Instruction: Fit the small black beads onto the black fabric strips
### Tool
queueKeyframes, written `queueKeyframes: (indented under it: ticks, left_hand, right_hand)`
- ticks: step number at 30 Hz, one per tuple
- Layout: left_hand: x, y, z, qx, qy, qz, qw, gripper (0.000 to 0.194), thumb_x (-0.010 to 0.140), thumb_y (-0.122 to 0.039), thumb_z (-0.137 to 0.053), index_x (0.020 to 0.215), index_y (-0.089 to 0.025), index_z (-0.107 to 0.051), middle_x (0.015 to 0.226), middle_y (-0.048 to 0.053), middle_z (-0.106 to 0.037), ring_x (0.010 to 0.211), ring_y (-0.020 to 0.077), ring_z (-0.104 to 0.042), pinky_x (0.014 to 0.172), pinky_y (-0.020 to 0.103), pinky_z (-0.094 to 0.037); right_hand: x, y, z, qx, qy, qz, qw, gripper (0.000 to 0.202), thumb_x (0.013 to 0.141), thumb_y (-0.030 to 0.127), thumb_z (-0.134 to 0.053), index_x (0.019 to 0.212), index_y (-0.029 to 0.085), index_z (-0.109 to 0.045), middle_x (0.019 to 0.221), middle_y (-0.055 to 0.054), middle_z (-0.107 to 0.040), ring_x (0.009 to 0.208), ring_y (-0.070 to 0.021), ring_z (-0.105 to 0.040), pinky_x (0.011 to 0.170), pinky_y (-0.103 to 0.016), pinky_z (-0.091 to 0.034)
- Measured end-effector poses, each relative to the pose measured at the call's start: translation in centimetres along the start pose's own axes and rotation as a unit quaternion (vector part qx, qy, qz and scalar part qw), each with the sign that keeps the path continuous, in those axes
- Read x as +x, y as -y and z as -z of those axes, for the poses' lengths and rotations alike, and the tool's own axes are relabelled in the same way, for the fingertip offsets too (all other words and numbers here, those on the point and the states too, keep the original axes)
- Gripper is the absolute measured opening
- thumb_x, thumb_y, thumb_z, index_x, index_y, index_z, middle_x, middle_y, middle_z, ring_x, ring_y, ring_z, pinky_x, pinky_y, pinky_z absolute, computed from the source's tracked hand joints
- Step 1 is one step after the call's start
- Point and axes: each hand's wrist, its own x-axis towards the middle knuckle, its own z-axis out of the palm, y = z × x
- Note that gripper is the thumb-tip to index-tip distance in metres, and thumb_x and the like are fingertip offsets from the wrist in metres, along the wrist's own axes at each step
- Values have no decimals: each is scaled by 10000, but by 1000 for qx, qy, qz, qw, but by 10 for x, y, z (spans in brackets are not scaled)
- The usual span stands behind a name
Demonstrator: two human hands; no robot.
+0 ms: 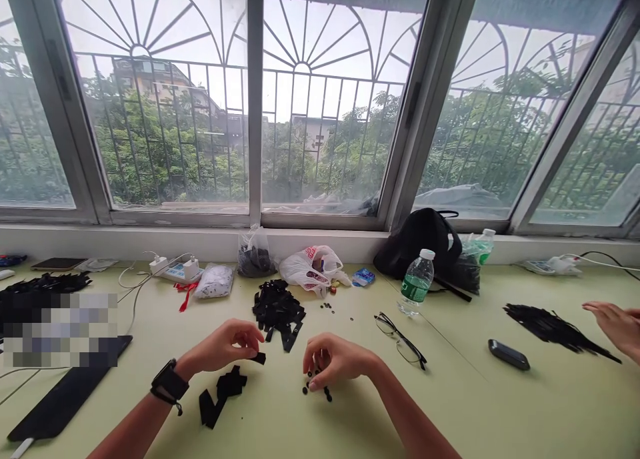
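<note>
My left hand (223, 345), with a black watch on its wrist, pinches a short black fabric strip (259, 358) just above the table. Below it lie several black strips (230, 383), loosely overlapping. My right hand (340, 357) is curled down over a few small black round buttons (328, 395), thumb and fingers close together among them. Whether a button is between those fingertips is hidden. Beyond both hands is a larger heap of black strips (278, 309), some with a pale mark near one end.
Eyeglasses (403, 342), a water bottle (419, 282) and a black case (509, 354) stand or lie to the right. Another person's hand (615, 325) is beside a black strip pile (555, 329). Plastic bags (313, 269) and a power strip (177, 272) line the window side.
</note>
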Motion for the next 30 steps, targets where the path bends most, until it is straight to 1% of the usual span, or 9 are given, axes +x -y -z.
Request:
queueKeyframes:
  ticks: [2,4,8,12,15,17,20,24,30]
  left_hand:
    - [1,-2,-2,-6,-23,-9,1000,337,852,-461,-703,1017,-170,-742,879,68,-723,817,186,-643,777,288,-509]
    - [2,-1,-6,-18,-35,-15,999,358,859,-487,-699,1010,-164,-737,866,65,-706,805,179,-624,767,283,-502]
    - [7,4,-15,-59,-62,-15,996,406,829,-515,-736,1029,-162,-726,900,71,-698,832,187,-620,777,289,-499]
    - [10,8,-24,-59,-76,-20,995,397,837,-516,-729,998,-152,-731,882,69,-694,800,175,-599,729,272,-474]
    - [10,8,-27,-44,-89,-26,995,394,854,-528,-704,942,-146,-740,829,54,-674,742,152,-556,670,249,-442]
    - [11,8,-28,-42,-101,-24,994,407,848,-542,-700,927,-144,-742,804,48,-665,716,145,-538,639,239,-426]
    - [12,9,-29,-55,-106,-19,993,418,841,-548,-702,915,-139,-752,810,56,-681,722,154,-551,639,247,-429]
    - [15,12,-30,-76,-111,0,991,421,829,-541,-715,947,-143,-784,820,71,-720,731,173,-581,646,265,-443]
    - [15,19,-30,-116,-117,8,986,401,773,-488,-791,994,-154,-762,981,107,-754,867,217,-658,739,289,-508]
  right_hand:
    - [2,0,-3,-3,1,2,1000,450,599,498,-911,911,198,-790,780,-2,-660,683,-121,-564,613,-204,-445]
    - [4,-1,-7,-8,-4,11,1000,434,591,496,-915,884,200,-793,778,2,-655,663,-110,-542,602,-202,-429]
    - [8,-3,-13,-8,-10,35,999,366,631,460,-900,870,202,-799,775,4,-648,657,-104,-529,591,-199,-401]
    - [8,-1,-14,-3,-20,45,999,309,680,428,-873,877,201,-801,786,-4,-651,676,-112,-542,600,-203,-405]
    - [7,1,-16,-8,-17,37,999,329,705,461,-852,911,210,-799,795,-4,-655,674,-113,-530,599,-203,-410]
    - [8,1,-17,-12,-12,31,999,372,680,486,-866,930,219,-798,786,4,-646,669,-110,-515,594,-199,-410]
    - [11,-2,-21,-23,-7,32,999,388,637,480,-892,920,231,-802,776,15,-626,660,-104,-498,586,-193,-404]
    - [12,-5,-24,-21,-11,42,999,323,659,431,-885,900,231,-803,786,16,-622,652,-98,-491,588,-192,-400]
    - [11,-4,-25,-10,-12,58,998,219,709,375,-850,843,211,-794,783,16,-610,644,-94,-494,578,-191,-397]
